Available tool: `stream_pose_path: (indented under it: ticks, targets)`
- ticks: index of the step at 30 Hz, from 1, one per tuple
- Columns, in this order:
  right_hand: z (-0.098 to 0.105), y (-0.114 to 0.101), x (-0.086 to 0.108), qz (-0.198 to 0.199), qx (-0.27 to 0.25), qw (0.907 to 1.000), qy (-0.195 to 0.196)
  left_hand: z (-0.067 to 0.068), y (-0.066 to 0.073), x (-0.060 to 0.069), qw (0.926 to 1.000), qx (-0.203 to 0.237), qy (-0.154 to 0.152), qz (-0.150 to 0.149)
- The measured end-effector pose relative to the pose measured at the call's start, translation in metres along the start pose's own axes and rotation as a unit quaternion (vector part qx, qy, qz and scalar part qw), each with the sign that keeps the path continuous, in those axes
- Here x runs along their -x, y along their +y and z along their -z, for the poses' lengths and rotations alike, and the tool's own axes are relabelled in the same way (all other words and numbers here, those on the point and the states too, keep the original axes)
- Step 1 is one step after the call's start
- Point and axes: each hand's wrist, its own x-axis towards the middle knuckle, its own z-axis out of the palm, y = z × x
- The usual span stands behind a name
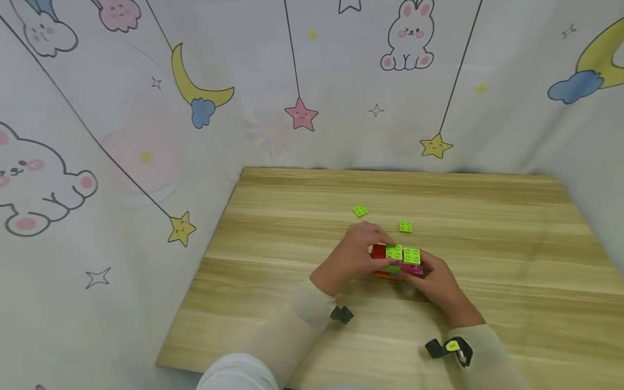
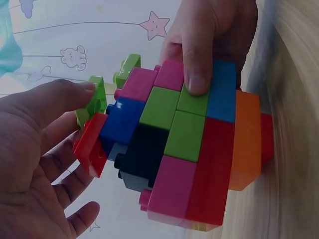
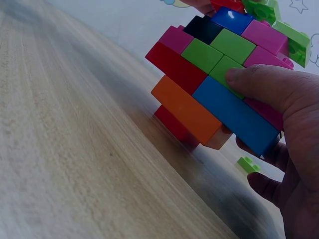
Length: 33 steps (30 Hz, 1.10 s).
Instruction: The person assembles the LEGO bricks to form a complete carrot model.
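A many-coloured toy building-brick structure stands just over the table, narrow at its base and wider above. My right hand grips its right side; in the right wrist view the thumb presses a green brick on the front face, with fingers behind. At the upper left, my left hand pinches a light green brick between thumb and fingers, beside a red brick. That green brick sits at the top of the structure; whether it is fully seated I cannot tell. Another light green brick tops the right end.
Two loose light green bricks lie beyond the hands on the wooden table: one brick farther left, another brick closer. A white curtain with cartoon prints hangs behind and beside the table.
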Motion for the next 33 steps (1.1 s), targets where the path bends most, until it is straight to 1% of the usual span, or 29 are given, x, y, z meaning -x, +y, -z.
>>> stream_pose_path:
  ticks: [3,5,10,14,16,19,26,28,30,33]
  targets:
    - [0.001,-0.001,0.001,-0.002,0.003,1.0000,0.004,-0.002,0.003,-0.002,0.9997,-0.021,-0.004,-0.008]
    - [0.001,-0.001,0.001,-0.003,0.010,0.9999,0.004,-0.003,0.004,-0.002,0.9991,-0.041,-0.009,-0.008]
    - [0.000,-0.001,0.000,0.005,0.012,0.9999,0.007,-0.003,0.007,-0.002,0.9966,-0.081,-0.013,0.006]
    - [0.000,0.000,0.000,0.013,0.009,0.9998,0.007,-0.001,0.010,-0.004,0.9938,-0.109,-0.020,0.007]
    - [0.001,0.000,-0.001,0.012,0.008,0.9999,0.007,0.001,0.012,-0.006,0.9925,-0.119,-0.028,0.007]
    - [0.001,-0.001,0.000,0.008,0.011,0.9999,0.005,0.005,0.016,-0.009,0.9902,-0.130,-0.049,0.013]
    - [0.001,-0.004,0.002,-0.004,0.012,0.9999,0.000,0.012,0.024,-0.014,0.9839,-0.139,-0.102,0.046]
    - [0.000,-0.003,0.002,-0.004,0.015,0.9999,0.001,0.012,0.025,-0.016,0.9813,-0.147,-0.113,0.051]
    - [0.000,-0.002,0.002,-0.003,0.015,0.9999,0.002,0.012,0.027,-0.017,0.9783,-0.160,-0.122,0.050]
    - [-0.001,-0.001,0.002,0.000,0.017,0.9999,0.003,0.012,0.030,-0.018,0.9756,-0.172,-0.127,0.050]
